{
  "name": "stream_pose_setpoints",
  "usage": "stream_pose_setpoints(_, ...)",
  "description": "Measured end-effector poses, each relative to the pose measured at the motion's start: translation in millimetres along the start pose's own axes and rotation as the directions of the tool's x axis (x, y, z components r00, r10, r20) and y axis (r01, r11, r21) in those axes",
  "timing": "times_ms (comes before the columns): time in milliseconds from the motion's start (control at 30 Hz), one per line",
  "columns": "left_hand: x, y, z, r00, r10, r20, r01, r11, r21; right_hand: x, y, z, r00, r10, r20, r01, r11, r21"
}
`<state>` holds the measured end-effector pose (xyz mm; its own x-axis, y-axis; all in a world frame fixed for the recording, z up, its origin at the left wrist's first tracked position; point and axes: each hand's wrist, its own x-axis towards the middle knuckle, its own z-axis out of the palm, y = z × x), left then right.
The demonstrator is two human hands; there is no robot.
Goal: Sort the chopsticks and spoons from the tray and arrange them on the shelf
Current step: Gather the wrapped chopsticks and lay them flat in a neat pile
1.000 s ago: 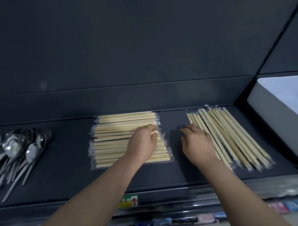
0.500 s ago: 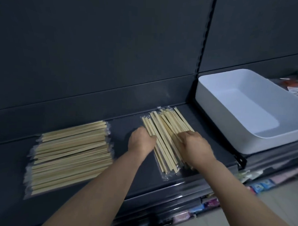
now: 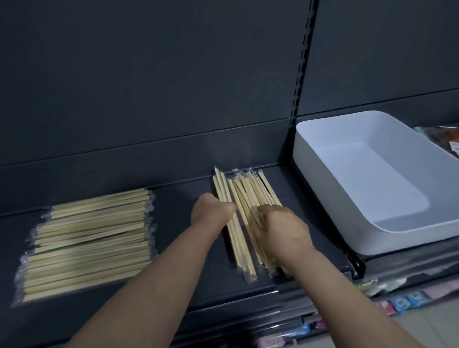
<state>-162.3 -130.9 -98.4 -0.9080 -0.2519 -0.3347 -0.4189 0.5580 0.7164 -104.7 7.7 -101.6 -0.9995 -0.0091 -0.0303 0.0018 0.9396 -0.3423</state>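
Observation:
Two piles of wrapped wooden chopsticks lie on the dark shelf [image 3: 182, 266]. The left pile [image 3: 88, 241] lies crosswise with no hand on it. The right pile [image 3: 248, 193] points toward the back wall and is loosely fanned. My left hand [image 3: 211, 210] curls over the pile's left edge, with a few sticks running under its fingers. My right hand [image 3: 281, 228] grips the right side of the same pile, fingers curled over the sticks. The white tray [image 3: 318, 162] stands to the right with nothing in it. No spoons are in view.
A slotted upright post [image 3: 304, 72] splits the dark back wall between the chopsticks and the tray. Small colourful packets [image 3: 401, 302] fill the lower shelf at bottom right. More packets [image 3: 458, 141] lie behind the tray at the far right.
My left hand left the crosswise pile and joined the right hand on the right pile. The view swung right, so the spoons dropped out and the tray came in.

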Motion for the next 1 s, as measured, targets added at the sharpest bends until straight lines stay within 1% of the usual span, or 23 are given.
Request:
stream_pose_setpoints(100, 6, -10, -18, 0.999, -0.022, -0.025, 0.021, 0.999, -0.028, 4, -9, -2, 1.000, 0.009, 0.013, -0.009, 0.999, -0.036)
stream_pose_setpoints(233, 10, -23, -32, 0.999, -0.013, -0.041, 0.015, 0.999, 0.043, 9, -20, -1, 0.997, 0.014, 0.073, -0.010, 0.998, -0.058)
stream_pose_setpoints(400, 8, -30, -25, 0.999, 0.008, -0.038, -0.005, 0.998, 0.068, 15, -21, -5, 0.990, 0.070, 0.122, -0.068, 0.998, -0.017)
stream_pose_setpoints(500, 6, -28, -20, 0.999, 0.044, -0.026, -0.038, 0.982, 0.185, 15, -16, -8, 0.992, 0.101, 0.073, -0.104, 0.994, 0.041)
stream_pose_setpoints(567, 1, -26, -19, 0.999, 0.038, -0.027, -0.029, 0.962, 0.273, 15, -12, -9, 0.994, 0.107, 0.027, -0.109, 0.993, 0.048)
stream_pose_setpoints(667, -1, -25, -16, 0.999, 0.051, -0.011, -0.044, 0.926, 0.374, 15, -9, -12, 0.993, 0.119, 0.008, -0.119, 0.991, 0.053)
stream_pose_setpoints(800, 1, -22, -20, 0.998, 0.059, -0.006, -0.052, 0.918, 0.394, 13, -7, -16, 0.992, 0.120, -0.029, -0.115, 0.983, 0.142)
stream_pose_setpoints(900, 1, -23, -26, 0.999, 0.048, -0.016, -0.038, 0.913, 0.405, 14, -7, -16, 0.987, 0.122, -0.102, -0.099, 0.974, 0.205)
stream_pose_setpoints(1000, 0, -26, -30, 0.996, 0.081, -0.035, -0.053, 0.873, 0.485, 17, -10, -17, 0.985, 0.112, -0.134, -0.081, 0.972, 0.219)
